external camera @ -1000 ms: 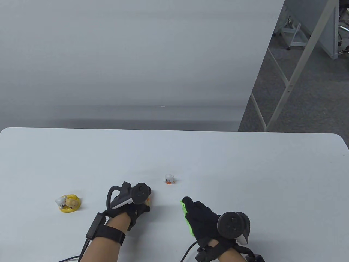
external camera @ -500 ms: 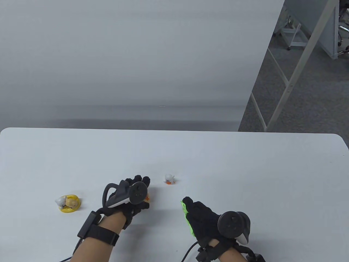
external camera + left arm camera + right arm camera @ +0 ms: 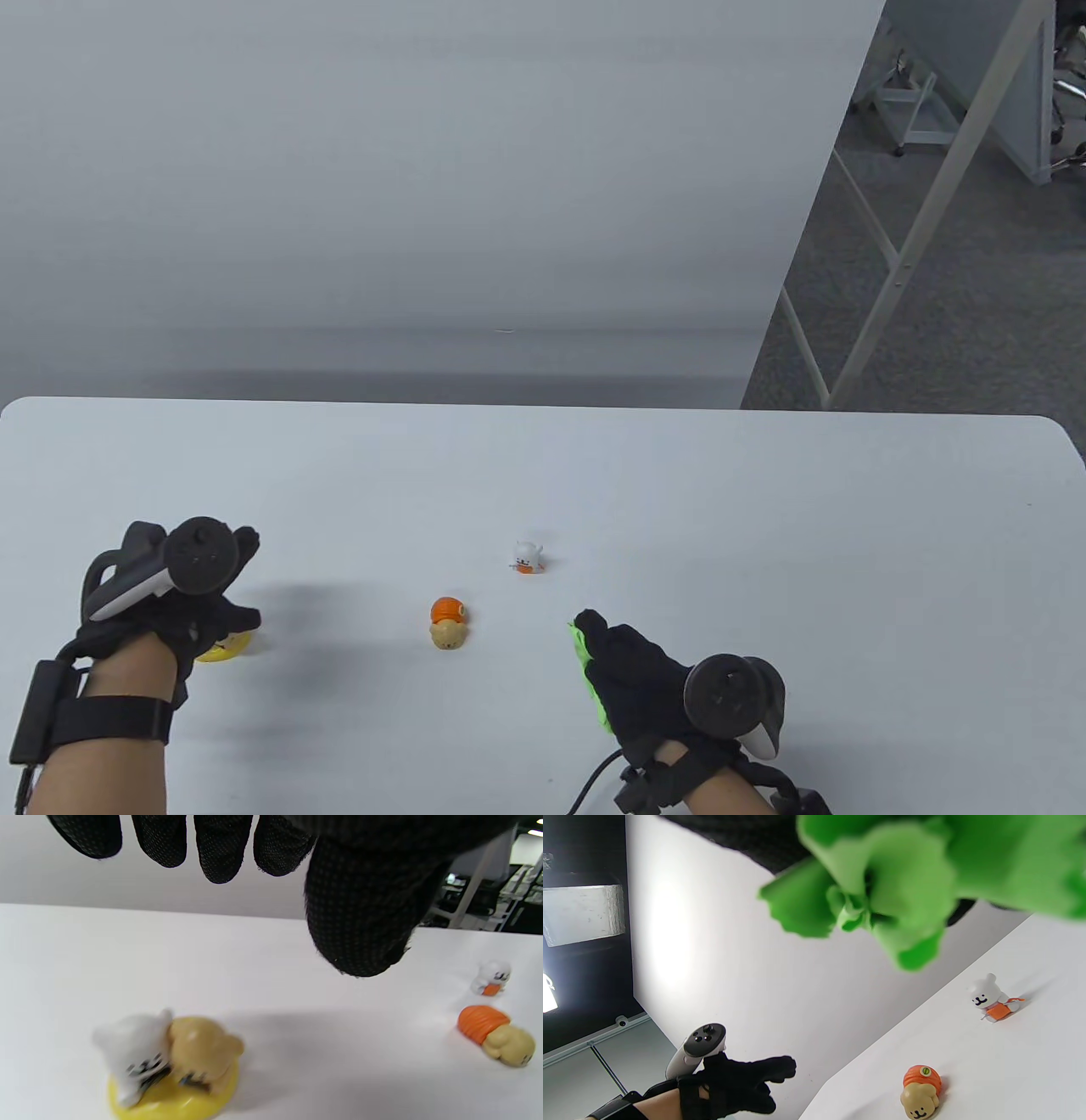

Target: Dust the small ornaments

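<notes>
An orange-and-tan bear ornament (image 3: 447, 622) lies on the white table (image 3: 764, 526); it also shows in the left wrist view (image 3: 495, 1034) and the right wrist view (image 3: 920, 1091). A small white ornament (image 3: 527, 556) stands behind it. A yellow-based ornament with a white and a tan figure (image 3: 169, 1063) sits at the left, mostly hidden under my left hand (image 3: 199, 586) in the table view. That hand hovers over it, fingers spread, holding nothing. My right hand (image 3: 632, 671) grips a green cloth (image 3: 903, 887) right of the orange ornament.
The table's far edge runs in front of a grey wall. Beyond the right side are grey carpet and white metal frame legs (image 3: 925, 195). Cables trail from both wrists at the near edge.
My left hand has let go of the orange-and-tan ornament, leaving it on the table, and moved left to hover over the yellow-based ornament. The right hand has barely moved.
</notes>
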The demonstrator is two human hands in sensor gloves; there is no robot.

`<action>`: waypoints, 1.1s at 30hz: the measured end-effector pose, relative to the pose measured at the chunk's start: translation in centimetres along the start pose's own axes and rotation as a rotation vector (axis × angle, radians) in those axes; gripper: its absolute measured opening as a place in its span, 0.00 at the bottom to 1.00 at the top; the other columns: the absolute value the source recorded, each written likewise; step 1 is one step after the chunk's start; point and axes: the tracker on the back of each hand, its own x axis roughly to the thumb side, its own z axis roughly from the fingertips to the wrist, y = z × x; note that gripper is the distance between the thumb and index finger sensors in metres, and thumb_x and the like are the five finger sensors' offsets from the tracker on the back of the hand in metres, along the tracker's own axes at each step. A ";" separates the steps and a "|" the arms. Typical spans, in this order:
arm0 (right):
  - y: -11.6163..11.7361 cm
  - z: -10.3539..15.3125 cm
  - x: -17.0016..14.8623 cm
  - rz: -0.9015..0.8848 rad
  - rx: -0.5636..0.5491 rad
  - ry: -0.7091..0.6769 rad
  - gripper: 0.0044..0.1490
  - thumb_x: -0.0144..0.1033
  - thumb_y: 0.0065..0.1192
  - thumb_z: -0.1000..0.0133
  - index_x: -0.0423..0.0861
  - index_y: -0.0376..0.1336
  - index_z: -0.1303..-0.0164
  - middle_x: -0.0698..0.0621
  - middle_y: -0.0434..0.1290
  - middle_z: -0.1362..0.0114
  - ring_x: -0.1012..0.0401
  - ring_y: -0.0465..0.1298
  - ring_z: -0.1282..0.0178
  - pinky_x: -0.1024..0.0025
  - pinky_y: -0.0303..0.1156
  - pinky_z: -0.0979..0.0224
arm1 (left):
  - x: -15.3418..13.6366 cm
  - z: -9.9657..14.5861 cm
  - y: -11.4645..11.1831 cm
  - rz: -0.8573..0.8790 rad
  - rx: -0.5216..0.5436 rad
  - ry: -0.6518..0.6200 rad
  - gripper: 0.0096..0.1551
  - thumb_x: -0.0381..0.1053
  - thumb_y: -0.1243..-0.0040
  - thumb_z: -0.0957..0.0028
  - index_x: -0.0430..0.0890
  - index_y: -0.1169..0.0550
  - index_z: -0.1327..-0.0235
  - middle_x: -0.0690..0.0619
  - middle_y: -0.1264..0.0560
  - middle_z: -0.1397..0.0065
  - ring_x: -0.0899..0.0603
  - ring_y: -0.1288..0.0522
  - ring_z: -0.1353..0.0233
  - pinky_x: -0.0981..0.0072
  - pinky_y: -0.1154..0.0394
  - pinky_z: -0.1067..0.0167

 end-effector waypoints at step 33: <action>-0.6 0.0 -2.1 0.002 0.007 0.077 0.30 0.22 0.65 0.40 0.30 0.63 0.28 0.20 0.76 0.42 0.39 0.81 0.57 0.30 0.78 0.47 | -3.3 -2.2 -5.1 0.149 -0.026 0.055 0.49 0.48 0.19 0.54 0.37 0.31 0.22 0.39 0.23 0.27 0.24 0.28 0.26 0.23 0.33 0.35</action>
